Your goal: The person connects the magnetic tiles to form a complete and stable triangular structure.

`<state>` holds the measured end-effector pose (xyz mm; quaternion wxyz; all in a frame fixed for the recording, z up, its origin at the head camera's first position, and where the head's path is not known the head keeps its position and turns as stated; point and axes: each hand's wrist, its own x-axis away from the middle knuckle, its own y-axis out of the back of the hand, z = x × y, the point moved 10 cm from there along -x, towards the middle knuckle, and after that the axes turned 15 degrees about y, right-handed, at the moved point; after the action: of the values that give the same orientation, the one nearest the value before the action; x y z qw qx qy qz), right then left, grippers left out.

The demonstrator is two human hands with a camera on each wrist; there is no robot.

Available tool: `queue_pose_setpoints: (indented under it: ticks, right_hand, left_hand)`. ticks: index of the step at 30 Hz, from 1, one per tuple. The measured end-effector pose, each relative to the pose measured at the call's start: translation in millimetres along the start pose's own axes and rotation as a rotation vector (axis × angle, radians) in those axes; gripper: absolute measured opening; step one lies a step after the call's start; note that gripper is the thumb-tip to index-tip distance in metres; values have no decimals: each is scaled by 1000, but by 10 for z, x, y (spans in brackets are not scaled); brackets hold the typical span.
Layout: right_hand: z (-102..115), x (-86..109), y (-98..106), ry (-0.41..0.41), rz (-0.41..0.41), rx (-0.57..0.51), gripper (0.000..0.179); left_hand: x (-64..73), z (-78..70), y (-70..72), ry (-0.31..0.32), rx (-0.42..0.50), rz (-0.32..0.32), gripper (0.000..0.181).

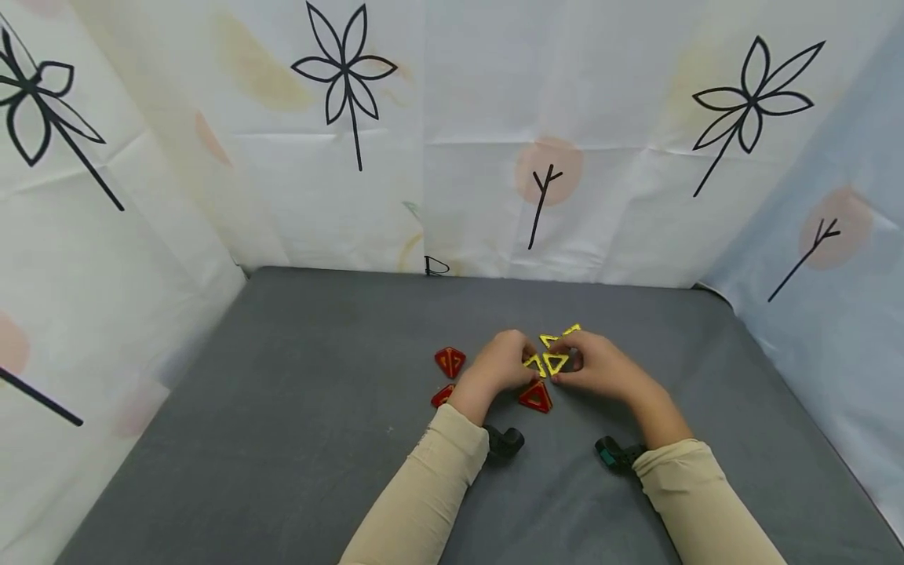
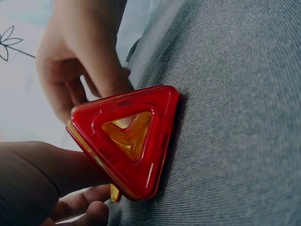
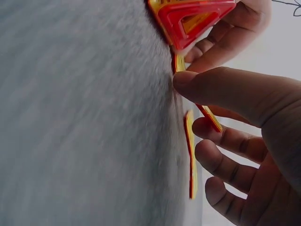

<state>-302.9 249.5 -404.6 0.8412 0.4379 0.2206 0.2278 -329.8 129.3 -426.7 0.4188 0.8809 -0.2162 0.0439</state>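
My left hand [image 1: 503, 362] pinches a yellow triangular magnetic tile [image 1: 534, 365] at the table surface. Close beside it, a second yellow triangular tile [image 1: 555, 362] sits between the thumb and index finger of my right hand [image 1: 600, 364]. In the right wrist view this tile [image 3: 210, 118] leans, with the right hand's [image 3: 249, 127] other fingers spread below. A red pyramid of tiles [image 1: 536, 397] stands just nearer than both hands. It hides part of the left hand's [image 2: 42, 174] grip in the left wrist view, where the right hand [image 2: 80, 42] is behind it.
Further yellow tiles [image 1: 548, 340] lie beyond the hands, partly covered by the right one. To the left are a red pyramid [image 1: 450, 362] and another red piece [image 1: 442, 395], partly hidden by the left forearm. Printed cloth [image 1: 480, 102] hangs behind the grey table [image 1: 318, 392].
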Motion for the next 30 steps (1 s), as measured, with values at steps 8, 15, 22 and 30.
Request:
queue_pose_setpoints:
  ticks: [8,15,22,30]
  right_hand:
    - [67,-64,31,31,-23,-23,39]
    - [39,-68,81,26,-53,-22,43]
    - [23,-108,37,41,-84,-14,42]
    - [36,-110,13,65,-124,-38,34]
  left_hand:
    - [34,-54,43,-14,25,-8,29]
    - [25,-31,82,-15,62,-1,28]
    - [7,12,88,7,70,-12,32]
    - [0,-5,92,-26,36,-66,30]
